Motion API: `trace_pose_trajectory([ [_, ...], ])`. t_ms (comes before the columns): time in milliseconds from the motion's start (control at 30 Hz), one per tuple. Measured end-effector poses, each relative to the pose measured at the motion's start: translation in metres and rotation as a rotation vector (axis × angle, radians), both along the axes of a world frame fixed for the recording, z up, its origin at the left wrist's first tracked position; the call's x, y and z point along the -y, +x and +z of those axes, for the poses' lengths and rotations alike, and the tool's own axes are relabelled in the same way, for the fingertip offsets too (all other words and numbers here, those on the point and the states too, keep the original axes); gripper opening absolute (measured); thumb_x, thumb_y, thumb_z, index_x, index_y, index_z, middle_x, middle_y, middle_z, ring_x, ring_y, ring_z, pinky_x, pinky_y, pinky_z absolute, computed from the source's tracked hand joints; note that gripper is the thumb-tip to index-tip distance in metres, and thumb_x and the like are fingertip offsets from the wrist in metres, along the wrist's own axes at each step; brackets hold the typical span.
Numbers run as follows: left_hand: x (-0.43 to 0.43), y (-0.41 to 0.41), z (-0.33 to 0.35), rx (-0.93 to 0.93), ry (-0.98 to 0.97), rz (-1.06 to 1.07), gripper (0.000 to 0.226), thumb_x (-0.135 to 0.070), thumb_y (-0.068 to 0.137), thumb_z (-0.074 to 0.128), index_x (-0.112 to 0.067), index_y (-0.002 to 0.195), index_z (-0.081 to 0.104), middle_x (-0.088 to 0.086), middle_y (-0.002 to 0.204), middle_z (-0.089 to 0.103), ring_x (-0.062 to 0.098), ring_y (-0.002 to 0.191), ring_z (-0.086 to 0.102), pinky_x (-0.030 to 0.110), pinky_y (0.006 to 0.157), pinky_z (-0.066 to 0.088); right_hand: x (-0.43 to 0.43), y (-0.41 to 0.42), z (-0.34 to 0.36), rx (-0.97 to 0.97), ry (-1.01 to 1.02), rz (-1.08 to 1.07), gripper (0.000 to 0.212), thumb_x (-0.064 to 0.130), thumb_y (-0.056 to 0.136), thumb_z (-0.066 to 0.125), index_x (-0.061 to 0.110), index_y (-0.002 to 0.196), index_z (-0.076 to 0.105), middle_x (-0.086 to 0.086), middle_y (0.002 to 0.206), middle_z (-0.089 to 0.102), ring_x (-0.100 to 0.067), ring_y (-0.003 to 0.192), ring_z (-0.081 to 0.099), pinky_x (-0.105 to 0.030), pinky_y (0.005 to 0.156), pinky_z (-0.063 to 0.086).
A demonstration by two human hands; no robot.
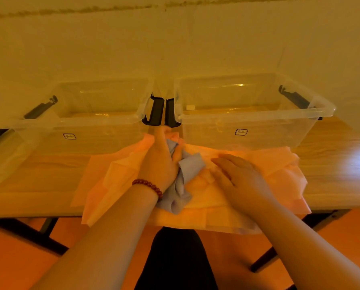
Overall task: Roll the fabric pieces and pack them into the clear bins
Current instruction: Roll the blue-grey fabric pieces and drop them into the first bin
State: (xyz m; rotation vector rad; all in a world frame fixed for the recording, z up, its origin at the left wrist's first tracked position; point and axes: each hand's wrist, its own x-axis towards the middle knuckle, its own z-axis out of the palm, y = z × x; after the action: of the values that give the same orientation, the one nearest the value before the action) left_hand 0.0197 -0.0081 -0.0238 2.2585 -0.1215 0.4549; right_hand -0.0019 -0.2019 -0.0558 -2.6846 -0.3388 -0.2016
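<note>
**Gripping a soft grey-blue roll over a stack of pink sheets**

Curled round a grey-blue fabric piece, the left hand holds it bunched into a loose, creased roll; one end sticks up past the knuckles and the other trails out below the wrist. The cloth looks thin and limp, folding in soft tubes. A bracelet of round dark-red beads circles that wrist.

The right hand lies palm down, fingers fairly straight and holding nothing, pressing flat on the pink fabric sheets. These are matte, flat, squarish pieces stacked unevenly, their corners fanning out and the near edges hanging over the table's front.

The table has a pale wood-grain top. At its far side stand two clear bins, the left bin and the right bin, side by side: glossy, rectangular, thin-walled plastic with rounded rims, each with a small label on its front wall. Black latches are hinged at their ends, two of them meeting between the bins. No fabric shows inside either. The roll sits just in front of that gap.
</note>
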Motion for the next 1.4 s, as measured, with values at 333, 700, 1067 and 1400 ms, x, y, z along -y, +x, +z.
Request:
trace_pose_trajectory([
  [333,-0.015,-0.009,-0.008,-0.236,0.291,-0.296,0.057,-0.069,0.079,0.045,-0.027,0.115,0.056,-0.005,0.111,0.048,0.012,0.102,0.047,0.022,0.087,0.036,-0.003,-0.004,0.005,-0.049,-0.083,-0.026,0.062,0.061,0.092,0.019,0.035,0.142,0.044,0.010,0.154,0.035,-0.014,0.141,0.030,-0.033,0.113,0.018],
  [700,-0.044,-0.013,0.003,-0.044,0.180,-0.087,0.013,-0.022,0.094,0.056,-0.021,0.100,0.068,-0.009,0.084,0.052,0.007,0.079,0.047,0.012,0.069,0.032,-0.005,-0.008,0.014,-0.086,-0.092,-0.027,0.052,0.055,0.100,0.024,0.032,0.142,0.045,0.008,0.153,0.036,-0.015,0.141,0.030,-0.035,0.114,0.018],
  [1067,-0.107,-0.014,0.027,0.122,0.144,0.234,0.016,-0.014,0.096,0.051,-0.014,0.097,0.067,0.003,0.083,0.052,0.015,0.075,0.047,0.009,0.059,0.031,-0.081,-0.008,0.074,0.120,-0.236,0.100,0.050,0.055,0.098,0.031,0.034,0.142,0.042,0.006,0.149,0.037,-0.019,0.137,0.031,-0.038,0.109,0.025],
  [1400,-0.168,-0.018,-0.010,-0.094,0.172,0.252,0.030,-0.027,0.094,0.057,-0.014,0.121,0.062,0.011,0.115,0.052,0.020,0.102,0.050,0.012,0.076,0.026,-0.178,0.016,0.028,0.007,-0.142,0.193,0.045,0.047,0.101,0.026,0.030,0.138,0.045,0.003,0.143,0.043,-0.023,0.132,0.036,-0.042,0.106,0.027],
])
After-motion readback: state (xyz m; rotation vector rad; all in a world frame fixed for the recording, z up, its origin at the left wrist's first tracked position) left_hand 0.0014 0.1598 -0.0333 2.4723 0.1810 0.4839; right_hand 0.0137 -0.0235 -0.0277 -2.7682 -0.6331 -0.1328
